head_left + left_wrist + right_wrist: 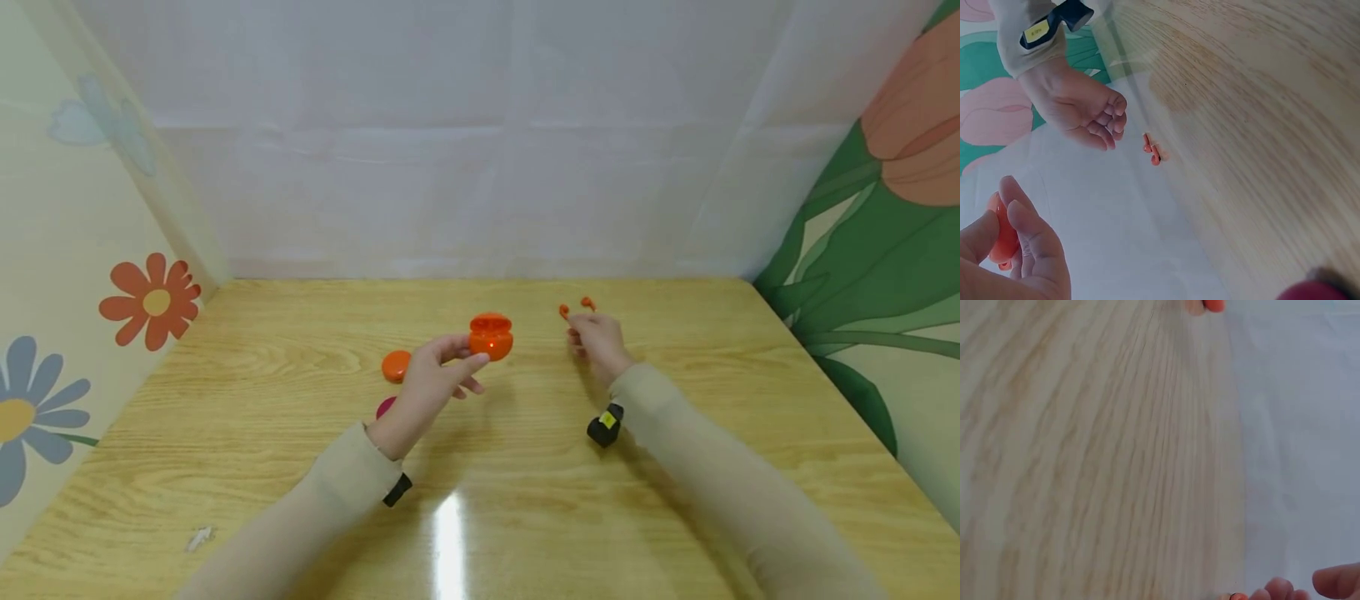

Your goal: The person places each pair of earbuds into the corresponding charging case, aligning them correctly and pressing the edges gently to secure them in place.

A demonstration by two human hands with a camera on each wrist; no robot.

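Note:
My left hand (433, 377) grips an orange earbud case (492, 342) above the table, thumb in front and fingers behind. The case's lid stands raised in the head view. Two orange earbuds (588, 302) lie toward the back of the table, side by side in the left wrist view (1155, 156). Just in front of them is my right hand (600, 343), its fingers loosely bent. A gap shows between those fingers and the earbuds in the left wrist view. Only the fingertips (1279, 590) of that hand appear in the right wrist view.
A round orange object (395, 367) sits on the wooden table (300, 333) left of my left hand. Partly hidden behind that wrist is a magenta object (386, 407). White sheeting (480, 167) hangs along the table's back edge, with flower-patterned panels at both sides.

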